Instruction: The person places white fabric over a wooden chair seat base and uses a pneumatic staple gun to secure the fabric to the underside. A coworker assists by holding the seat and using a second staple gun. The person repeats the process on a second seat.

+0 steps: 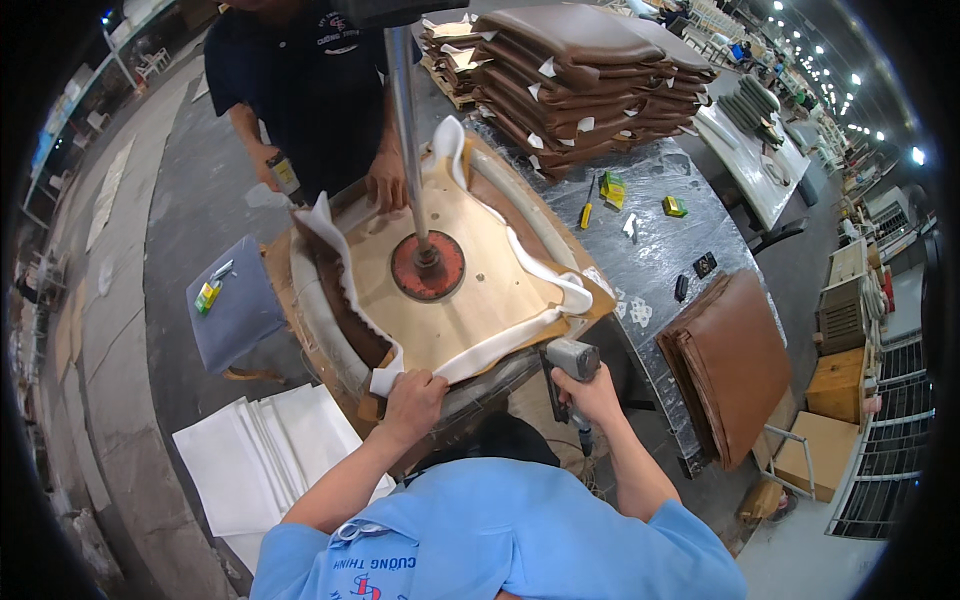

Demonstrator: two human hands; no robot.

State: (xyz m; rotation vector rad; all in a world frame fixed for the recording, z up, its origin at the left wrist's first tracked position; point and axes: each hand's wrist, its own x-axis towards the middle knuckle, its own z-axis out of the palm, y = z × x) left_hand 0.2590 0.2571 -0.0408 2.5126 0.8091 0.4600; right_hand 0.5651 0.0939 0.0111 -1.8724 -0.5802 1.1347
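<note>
Head view: step looked like gathering cover (487, 354) edge over board (490, 250). Left hand (416, 405) at near-left corner of jig (306, 285), fingers pinched on white edge. Board lay mid-jig under red disc (428, 265), pale, flat; cover brown, white-lined, wavy-edged. Right hand (590, 395) had fingers wrapped round stapler (573, 357), outside near-right edge; next move seemed to call for nose square to fold.
</note>
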